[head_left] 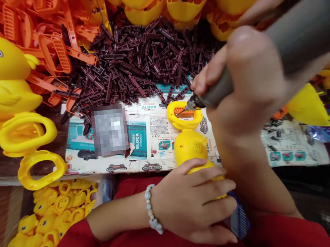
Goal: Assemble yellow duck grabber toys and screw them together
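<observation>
My left hand [196,200] lies over the lower body of a yellow plastic duck toy [188,146], its fingers curled across and holding it against the table's front edge. The duck's oval yellow handle loop [173,119] points away from me, with an orange ribbed piece [180,110] showing inside. My right hand [252,73] is wrapped round a dark grey electric screwdriver [222,89], slanting down from the upper right. Its metal bit reaches the inside of the loop; whether it sits on a screw is too small to tell. My left hand hides much of the duck's body.
Small dark brown plastic parts [143,61] lie heaped beyond the printed cardboard [162,153]. Orange parts [46,37] pile at the back left, yellow shells [143,4] behind. Another duck [3,77] stands left. Below it, a box holds yellow duck pieces [49,218].
</observation>
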Tool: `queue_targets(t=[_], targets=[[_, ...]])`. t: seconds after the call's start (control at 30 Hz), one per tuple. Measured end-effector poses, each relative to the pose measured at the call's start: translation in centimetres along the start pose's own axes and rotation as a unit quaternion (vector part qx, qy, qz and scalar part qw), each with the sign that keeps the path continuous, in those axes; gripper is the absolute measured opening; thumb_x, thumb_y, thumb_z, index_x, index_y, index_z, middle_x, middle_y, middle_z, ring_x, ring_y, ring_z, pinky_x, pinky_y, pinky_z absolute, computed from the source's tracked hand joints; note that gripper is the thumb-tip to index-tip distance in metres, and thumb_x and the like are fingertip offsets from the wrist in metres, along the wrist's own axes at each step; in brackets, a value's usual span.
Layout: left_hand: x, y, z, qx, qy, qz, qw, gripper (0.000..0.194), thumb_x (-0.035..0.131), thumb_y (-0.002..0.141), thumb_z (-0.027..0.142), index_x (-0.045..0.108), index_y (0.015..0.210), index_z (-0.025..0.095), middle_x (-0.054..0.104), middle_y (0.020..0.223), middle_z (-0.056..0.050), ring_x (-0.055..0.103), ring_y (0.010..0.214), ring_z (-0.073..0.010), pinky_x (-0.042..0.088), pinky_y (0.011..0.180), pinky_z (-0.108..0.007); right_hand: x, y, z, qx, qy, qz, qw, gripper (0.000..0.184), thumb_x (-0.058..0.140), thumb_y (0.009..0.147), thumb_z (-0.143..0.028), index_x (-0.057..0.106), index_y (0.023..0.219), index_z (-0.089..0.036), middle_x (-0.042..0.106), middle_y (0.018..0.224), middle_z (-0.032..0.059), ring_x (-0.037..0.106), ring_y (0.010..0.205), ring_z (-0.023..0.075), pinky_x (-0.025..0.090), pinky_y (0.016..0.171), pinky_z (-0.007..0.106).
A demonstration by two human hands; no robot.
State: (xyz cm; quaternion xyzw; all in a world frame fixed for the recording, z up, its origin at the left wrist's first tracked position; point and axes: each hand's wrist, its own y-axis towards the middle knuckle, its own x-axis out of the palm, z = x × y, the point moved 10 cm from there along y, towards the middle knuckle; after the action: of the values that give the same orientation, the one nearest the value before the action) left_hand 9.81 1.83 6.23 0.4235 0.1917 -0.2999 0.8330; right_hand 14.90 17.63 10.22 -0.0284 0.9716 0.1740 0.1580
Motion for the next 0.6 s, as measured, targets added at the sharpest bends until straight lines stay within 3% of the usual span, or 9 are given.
queue_targets(t=[0.07, 0.13, 0.27, 0.43, 0.6], targets=[[1.6, -0.1, 0.1, 0.02, 0.026, -0.033, 0.999, 0.031, 0.046, 0.088, 0.04, 0.062, 0.092, 0.014, 0.065, 0.108, -0.006, 0.051, 0.11, -0.023, 0.038, 0.096, -0.042, 0.0, -0.1, -1.1, -0.081, 0.067, 0.124, 0.987, 0.007, 0.04, 0.091, -0.02, 0.035, 0.091, -0.015, 0.035, 0.071, -0.0037, 0.05, 0.057, 0.0052, 0.042, 0.054, 0.015], [2.6, -0.2, -0.2, 0.026, 0.022, -0.053, 0.998, 0.028, 0.044, 0.088, 0.036, 0.063, 0.091, 0.015, 0.066, 0.108, -0.005, 0.05, 0.11, -0.0236, 0.038, 0.095, -0.042, 0.4, -0.8, -1.6, -0.125, 0.113, 0.185, 0.968, 0.007, 0.043, 0.088, -0.013, 0.037, 0.087, -0.014, 0.039, 0.077, -0.0031, 0.047, 0.054, 0.0022, 0.037, 0.052, 0.014], [2.5, -0.2, -0.8, 0.023, 0.011, -0.027, 0.999, 0.027, 0.044, 0.087, 0.031, 0.064, 0.093, 0.014, 0.067, 0.105, -0.003, 0.052, 0.108, -0.0231, 0.037, 0.095, -0.042, 1.5, -0.8, -0.7, -0.101, 0.114, 0.176, 0.973, 0.009, 0.045, 0.085, -0.007, 0.039, 0.091, -0.011, 0.044, 0.101, 0.0018, 0.045, 0.053, -0.0021, 0.038, 0.053, 0.014], [1.4, -0.1, -0.5, 0.055, -0.008, 0.045, 0.997, 0.025, 0.046, 0.084, 0.03, 0.066, 0.086, 0.014, 0.07, 0.094, -0.001, 0.056, 0.101, -0.0206, 0.039, 0.096, -0.041, 1.8, -0.2, 0.9, -0.064, 0.057, 0.164, 0.983, 0.006, 0.04, 0.09, -0.008, 0.039, 0.095, -0.011, 0.039, 0.076, -0.0036, 0.041, 0.048, 0.0002, 0.037, 0.047, 0.012], [1.5, 0.0, -0.6, 0.06, -0.007, 0.046, 0.997, 0.024, 0.045, 0.083, 0.027, 0.066, 0.081, 0.015, 0.071, 0.09, -0.001, 0.058, 0.097, -0.0201, 0.042, 0.094, -0.041, 2.4, -0.9, 1.6, -0.072, 0.042, 0.164, 0.983, 0.017, 0.047, 0.097, -0.023, 0.035, 0.106, -0.015, 0.041, 0.073, -0.0033, 0.041, 0.047, 0.0046, 0.041, 0.046, 0.017]])
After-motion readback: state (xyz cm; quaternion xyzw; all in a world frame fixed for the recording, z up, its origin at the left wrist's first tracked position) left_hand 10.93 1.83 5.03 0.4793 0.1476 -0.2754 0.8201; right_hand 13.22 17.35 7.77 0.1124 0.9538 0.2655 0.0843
